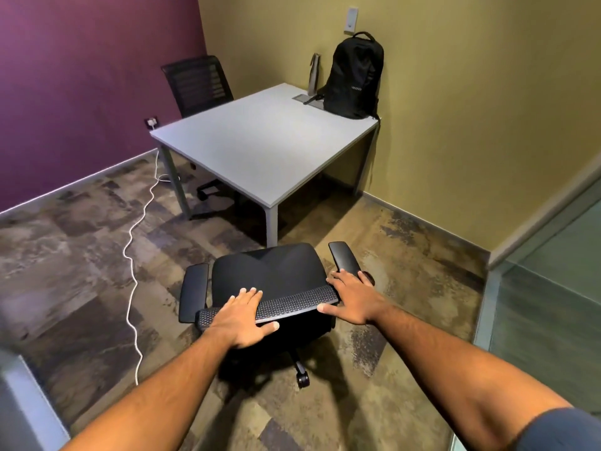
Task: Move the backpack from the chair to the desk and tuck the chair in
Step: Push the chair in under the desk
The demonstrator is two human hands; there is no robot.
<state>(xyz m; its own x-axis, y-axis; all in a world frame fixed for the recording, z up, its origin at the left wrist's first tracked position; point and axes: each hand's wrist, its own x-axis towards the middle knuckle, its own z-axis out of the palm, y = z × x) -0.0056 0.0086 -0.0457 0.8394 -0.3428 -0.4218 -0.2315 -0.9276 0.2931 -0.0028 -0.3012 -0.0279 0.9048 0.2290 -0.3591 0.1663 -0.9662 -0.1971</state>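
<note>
The black backpack (354,76) stands upright on the far right corner of the grey desk (260,148), leaning against the yellow wall. A black office chair (270,271) with an empty seat stands on the carpet just in front of the desk's near corner, facing the desk. My left hand (242,315) grips the top of the mesh backrest on its left part, thumb behind. My right hand (353,297) holds the backrest's right end, fingers over the edge beside the right armrest (344,257).
A second black mesh chair (198,83) is tucked at the desk's far left side by the purple wall. A white cable (133,265) runs across the carpet from a wall socket (152,121). A glass partition (553,288) stands at the right.
</note>
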